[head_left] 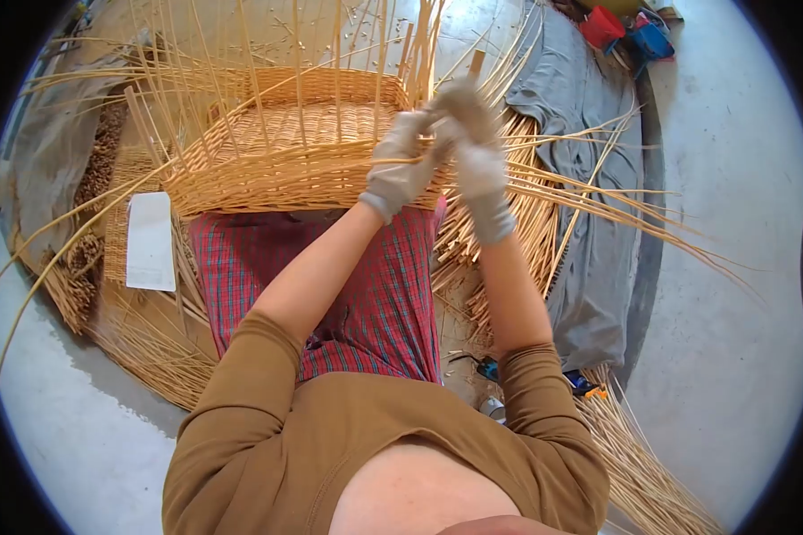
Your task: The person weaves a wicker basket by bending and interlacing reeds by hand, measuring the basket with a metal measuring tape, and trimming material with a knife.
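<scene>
Head view: a long golden cane basket (285, 185) sat on red checked cloth (366, 294). The white-gloved left hand (400, 169) held thin golden canes (394, 162) by the basket's near wall; the white-gloved right hand (480, 165) was too blurry to tell. Gentle, snug pulls seemed best.

Wicker basket (268, 185): woven plant rods, honey-toned, ribbed and rough across the weave, a slight sheen on the strands. Upright stakes (298, 98): slender, smooth, woody. Loose rods (470, 234): same woody stuff, smooth, lightly glossy. Left glove (396, 176) and right glove (484, 176): pale fabric, matt; the right one's texture blurred. Plaid cloth (241, 267): woven textile, matt, creased. Grey sheet (593, 299): soft cloth-like, wrinkled, dull. Red container (601, 27): seemingly plastic, smooth. Floor (727, 267): hard, smooth, faintly shiny.
</scene>
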{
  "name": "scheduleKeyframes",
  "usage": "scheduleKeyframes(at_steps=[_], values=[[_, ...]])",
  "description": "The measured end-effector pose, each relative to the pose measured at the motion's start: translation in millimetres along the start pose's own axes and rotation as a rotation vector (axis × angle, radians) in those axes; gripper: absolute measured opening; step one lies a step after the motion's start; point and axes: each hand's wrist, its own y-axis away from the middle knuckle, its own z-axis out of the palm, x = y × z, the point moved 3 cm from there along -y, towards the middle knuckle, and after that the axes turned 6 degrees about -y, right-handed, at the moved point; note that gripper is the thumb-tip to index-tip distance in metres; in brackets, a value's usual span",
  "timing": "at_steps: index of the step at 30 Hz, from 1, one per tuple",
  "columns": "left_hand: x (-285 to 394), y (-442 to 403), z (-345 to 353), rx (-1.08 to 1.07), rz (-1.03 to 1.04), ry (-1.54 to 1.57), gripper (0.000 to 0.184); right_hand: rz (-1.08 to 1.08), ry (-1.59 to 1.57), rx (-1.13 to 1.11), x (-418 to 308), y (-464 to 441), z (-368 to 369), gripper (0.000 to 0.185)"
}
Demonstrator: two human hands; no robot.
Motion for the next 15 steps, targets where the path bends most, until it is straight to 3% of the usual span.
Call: scheduleKeyframes(at_steps=[1,2,4,5,6,8,9,10,11,12,13,14,15], values=[[-5.2,-1.0,-14.5,0.109,-0.057,0.231,0.027,-0.020,0.023,0.120,-17.4,-15.2,-14.1,0.050],[-14.1,2.2,-36.2,0.211,-0.119,0.459,0.022,0.015,0.584,0.154,-0.6,-33.6,-52.8,0.048],[-46.8,20.9,-92.6,0.255,-0.643,0.686,0.020,0.557,0.530,-0.214,26.8,-33.4,-54.9,0.047],[-63.8,16.0,-97.9,0.188,-0.514,0.677,0.018,0.526,0.691,-0.225,40.3,-32.1,-62.1,0.047],[-57.0,-2.1,-97.4,0.195,-0.516,0.682,0.018,0.467,0.708,-0.173,55.1,-29.9,-67.1,0.050],[-5.3,-58.3,-91.0,0.003,-0.230,0.210,0.017,0.386,0.956,-0.038,46.8,-22.6,-54.5,0.042],[8.6,-86.8,-69.1,-0.008,-0.256,0.122,0.014,0.388,0.966,-0.040,48.1,-16.0,-45.4,0.042],[26.5,-109.7,-44.8,-0.234,-0.340,0.092,0.027,0.218,1.181,0.068,42.4,-9.9,-35.1,0.036],[13.9,-142.3,-9.1,-0.466,0.027,-0.377,0.059,0.025,1.382,0.180,35.4,-10.7,-27.2,0.030],[26.8,-149.7,20.7,-0.415,-0.225,-0.334,0.084,0.009,1.381,0.176,40.5,-13.2,-32.9,0.030],[28.8,-142.4,41.4,-0.398,-0.230,-0.351,0.084,-0.042,1.370,0.246,53.2,-12.4,-48.2,0.025],[20.0,-128.5,52.2,-0.290,-0.101,-0.194,0.084,-0.098,1.335,0.295,67.3,-18.2,-57.9,0.021],[6.2,-106.9,50.0,-0.186,0.029,-0.057,0.083,0.011,1.487,0.199,73.6,-22.7,-77.0,0.021]])
